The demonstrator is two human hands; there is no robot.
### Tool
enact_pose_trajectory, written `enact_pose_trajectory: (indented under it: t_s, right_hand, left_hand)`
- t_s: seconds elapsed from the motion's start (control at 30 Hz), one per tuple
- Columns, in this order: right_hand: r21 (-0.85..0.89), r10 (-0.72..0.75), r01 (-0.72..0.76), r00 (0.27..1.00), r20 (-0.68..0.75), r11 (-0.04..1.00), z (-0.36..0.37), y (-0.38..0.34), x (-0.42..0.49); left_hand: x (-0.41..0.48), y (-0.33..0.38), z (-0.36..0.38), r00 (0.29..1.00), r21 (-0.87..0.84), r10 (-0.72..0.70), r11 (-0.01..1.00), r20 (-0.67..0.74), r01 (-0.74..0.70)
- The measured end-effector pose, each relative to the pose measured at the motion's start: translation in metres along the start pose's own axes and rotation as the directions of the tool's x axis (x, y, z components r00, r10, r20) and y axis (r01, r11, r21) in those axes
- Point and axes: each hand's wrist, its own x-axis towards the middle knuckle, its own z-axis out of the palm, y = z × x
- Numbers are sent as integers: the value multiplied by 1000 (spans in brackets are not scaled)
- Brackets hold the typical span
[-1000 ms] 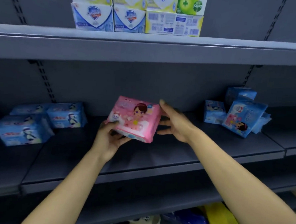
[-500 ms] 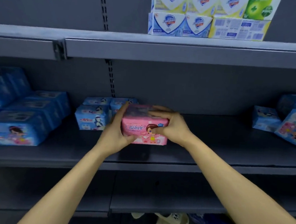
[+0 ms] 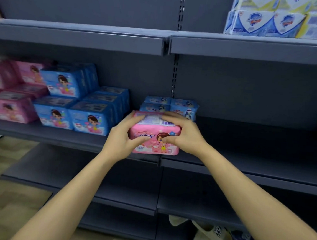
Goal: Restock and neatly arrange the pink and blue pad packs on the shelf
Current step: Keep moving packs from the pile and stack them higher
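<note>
I hold a pink pad pack [image 3: 158, 128] upright in front of the middle shelf [image 3: 253, 162], near its front edge. My left hand [image 3: 122, 138] grips its left end, thumb across the front. My right hand [image 3: 182, 135] grips its right end, fingers curled over the top. Behind it stand small blue pad packs [image 3: 170, 106]. To the left sit stacked blue pad packs [image 3: 84, 108], and further left pink pad packs [image 3: 12, 92], blurred.
Soap boxes [image 3: 279, 19] stand on the top shelf [image 3: 251, 45] at the right. A slotted upright [image 3: 175, 74] splits the shelf bays. Lower shelves [image 3: 127, 190] jut out below my arms. Slippers [image 3: 212, 234] lie on the floor at the bottom.
The view has swung left along the shelf, bringing the pink and blue stacks into sight. Both hands moved the pink pack left with it; my right hand went from open beside it to gripping it.
</note>
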Motion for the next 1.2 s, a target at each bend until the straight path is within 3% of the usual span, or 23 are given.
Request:
enact_pose_trajectory:
  t_s: [0.27,0.43,0.6,0.8,1.2]
  right_hand:
    - [31,-104,102,992,65,994,65,-60,39]
    - [-9,-231,233,968,95,973,100,-90,73]
    - [14,-333,334,936,119,943,138,-108,119]
    - [32,-382,381,915,127,924,174,-127,178]
    - [104,-348,340,934,78,935,234,-155,242]
  left_hand:
    - [-13,-30,-75,992,256,11,966,-122,20]
    - [-11,-49,-114,973,282,-15,956,-230,81]
    - [8,-79,-161,969,343,-43,931,-245,128]
    - [41,-108,-203,957,392,-78,900,-281,188]
    - [66,-173,-257,944,339,-174,903,-279,266]
